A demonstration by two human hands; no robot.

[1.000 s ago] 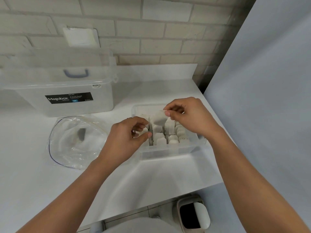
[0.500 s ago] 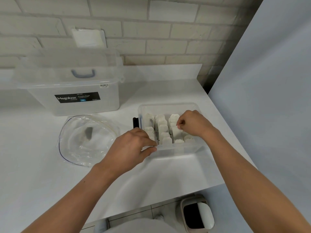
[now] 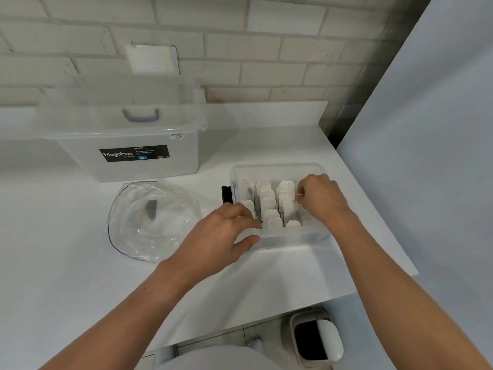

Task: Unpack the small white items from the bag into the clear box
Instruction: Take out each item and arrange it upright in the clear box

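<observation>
Head view: our right hand (image 3: 320, 201) pinches a small white item (image 3: 289, 208) in the clear box (image 3: 288, 240), left hand (image 3: 221, 233) gripping its rim. They look light and crushable, so we'd lift by the top edges.

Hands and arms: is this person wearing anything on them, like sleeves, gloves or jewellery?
Nothing that shows. The left forearm and right forearm are bare to the frame's edge, with no sleeves. The left hand and right hand have no gloves, and no watch, bracelet or ring is visible.
</observation>
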